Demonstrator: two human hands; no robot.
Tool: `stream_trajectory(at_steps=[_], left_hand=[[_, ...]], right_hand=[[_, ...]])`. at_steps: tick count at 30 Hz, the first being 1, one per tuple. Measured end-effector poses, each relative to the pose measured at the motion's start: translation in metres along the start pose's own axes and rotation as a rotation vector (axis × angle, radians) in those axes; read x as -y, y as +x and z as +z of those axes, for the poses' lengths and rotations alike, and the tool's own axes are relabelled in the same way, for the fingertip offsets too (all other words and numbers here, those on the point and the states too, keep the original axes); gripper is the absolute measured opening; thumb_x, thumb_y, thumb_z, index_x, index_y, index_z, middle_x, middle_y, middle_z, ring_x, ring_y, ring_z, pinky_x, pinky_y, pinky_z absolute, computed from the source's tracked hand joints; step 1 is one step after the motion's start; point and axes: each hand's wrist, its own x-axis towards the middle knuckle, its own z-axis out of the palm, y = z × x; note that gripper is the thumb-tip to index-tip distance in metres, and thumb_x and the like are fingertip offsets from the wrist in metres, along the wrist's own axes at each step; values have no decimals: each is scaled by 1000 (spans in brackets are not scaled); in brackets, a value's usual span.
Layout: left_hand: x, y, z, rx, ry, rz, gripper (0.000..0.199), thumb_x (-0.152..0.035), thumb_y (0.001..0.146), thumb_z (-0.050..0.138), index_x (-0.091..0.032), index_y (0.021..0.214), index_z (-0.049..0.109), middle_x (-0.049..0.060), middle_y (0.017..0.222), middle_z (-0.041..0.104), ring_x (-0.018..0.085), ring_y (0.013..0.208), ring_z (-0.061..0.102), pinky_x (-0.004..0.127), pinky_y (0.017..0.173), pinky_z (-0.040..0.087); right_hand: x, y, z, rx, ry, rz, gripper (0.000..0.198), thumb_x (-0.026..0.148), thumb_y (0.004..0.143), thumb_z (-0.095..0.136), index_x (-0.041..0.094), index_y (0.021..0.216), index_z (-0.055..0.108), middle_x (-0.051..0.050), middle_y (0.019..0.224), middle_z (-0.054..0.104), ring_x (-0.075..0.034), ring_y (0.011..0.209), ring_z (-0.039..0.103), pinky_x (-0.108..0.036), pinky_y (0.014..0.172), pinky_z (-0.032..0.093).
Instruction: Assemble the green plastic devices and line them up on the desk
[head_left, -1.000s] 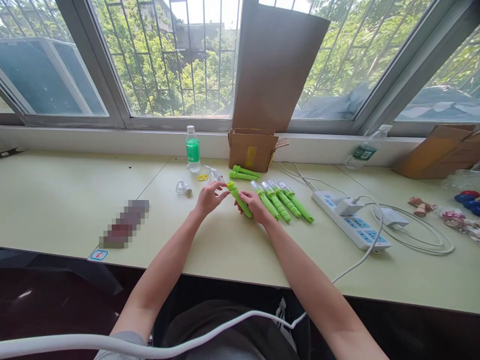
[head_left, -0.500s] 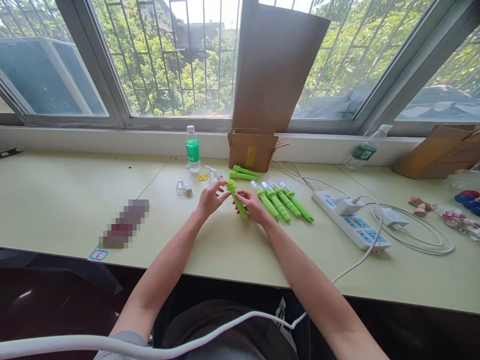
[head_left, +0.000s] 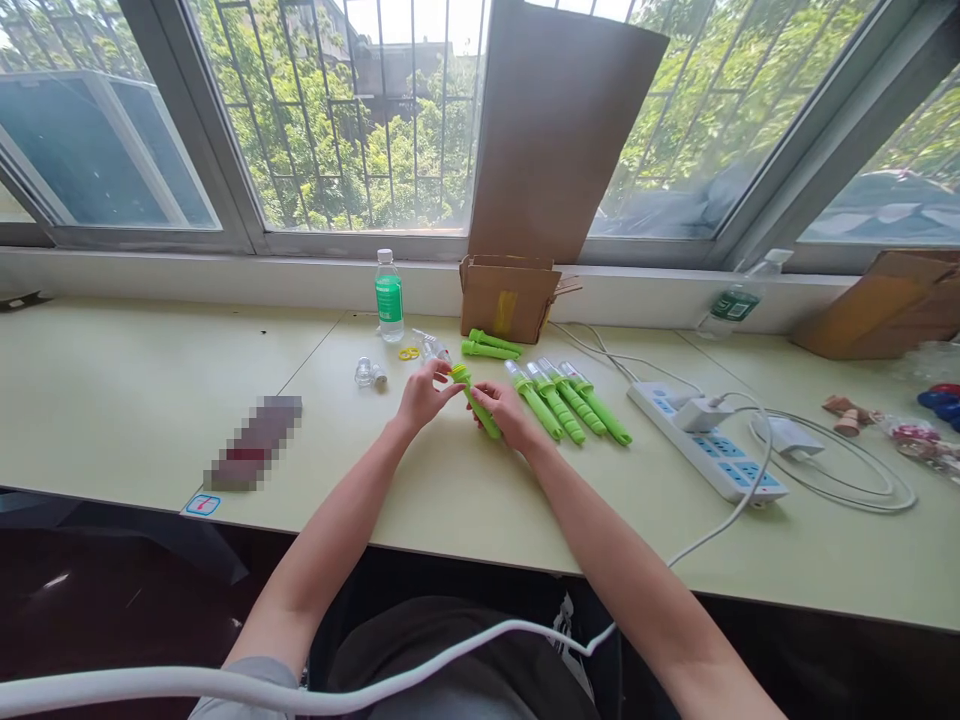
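Between my hands, a green plastic stick handle (head_left: 485, 412) leans with its flared head up and to the left. A yellow ring (head_left: 458, 371) sits at that head, where the fingertips of my left hand (head_left: 424, 396) pinch. My right hand (head_left: 504, 412) grips the handle's shaft from the right; its lower fingers are partly hidden. Just right of it lie several finished-looking green sticks with clear tips (head_left: 568, 402). Behind my hands are two green handles without clear tips (head_left: 491, 349). Clear plastic caps (head_left: 365, 373) and yellow rings (head_left: 409, 353) lie to the left.
A bottle with a green label (head_left: 389, 298) stands near the window sill, beside a cardboard box (head_left: 504, 303). At right are a power strip (head_left: 705, 445) with cables and another bottle (head_left: 739, 300). A pixelated item (head_left: 255, 445) lies at left. A white cable (head_left: 420, 670) crosses my lap.
The camera view has shifted slightly. Both hands stay on the green handle in nearly the same pose, and the handle leans a little more.
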Motion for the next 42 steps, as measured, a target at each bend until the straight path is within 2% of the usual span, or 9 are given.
stream_trajectory(at_steps=[15, 21, 27, 36, 39, 42], left_hand=[[3, 0, 5, -27, -8, -40, 34, -48, 70, 69, -19, 82, 55, 3, 81, 64, 17, 77, 65, 28, 62, 51], [4, 1, 6, -41, -53, -45, 37, -48, 70, 70, -18, 87, 55, 4, 86, 64, 16, 76, 64, 27, 60, 51], [7, 2, 5, -5, -87, -5, 41, -48, 66, 72, -18, 88, 56, 4, 89, 62, 13, 70, 62, 27, 62, 52], [15, 3, 9, -56, -64, 51, 36, -48, 68, 71, -18, 79, 55, 2, 78, 59, 13, 69, 60, 25, 56, 50], [17, 3, 9, -62, -62, 66, 35, -47, 68, 71, -18, 79, 55, 2, 79, 58, 13, 70, 60, 25, 53, 50], [18, 3, 9, -94, -36, 92, 35, -46, 67, 72, -18, 80, 56, 3, 85, 56, 14, 75, 59, 25, 53, 52]], right_hand=[[-6, 4, -5, 14, 21, 58, 33, 48, 71, 66, 18, 81, 58, -2, 67, 61, -10, 47, 50, -22, 39, 40], [-7, 5, -7, 38, 52, 66, 33, 48, 71, 66, 19, 82, 58, -2, 67, 62, -11, 48, 51, -23, 42, 41], [-4, 2, -9, 95, 89, 97, 27, 44, 75, 61, 17, 79, 59, -3, 66, 62, -10, 47, 50, -22, 39, 38], [-8, 4, -12, 126, 116, 112, 27, 42, 79, 58, 16, 81, 61, -3, 62, 60, -10, 45, 48, -20, 36, 35], [-7, 5, -11, 126, 83, 101, 28, 44, 79, 57, 16, 82, 61, -3, 64, 61, -10, 45, 49, -21, 36, 36], [-9, 6, -6, 53, -62, 31, 32, 47, 81, 53, 16, 78, 60, -5, 67, 63, -11, 45, 51, -22, 37, 37]])
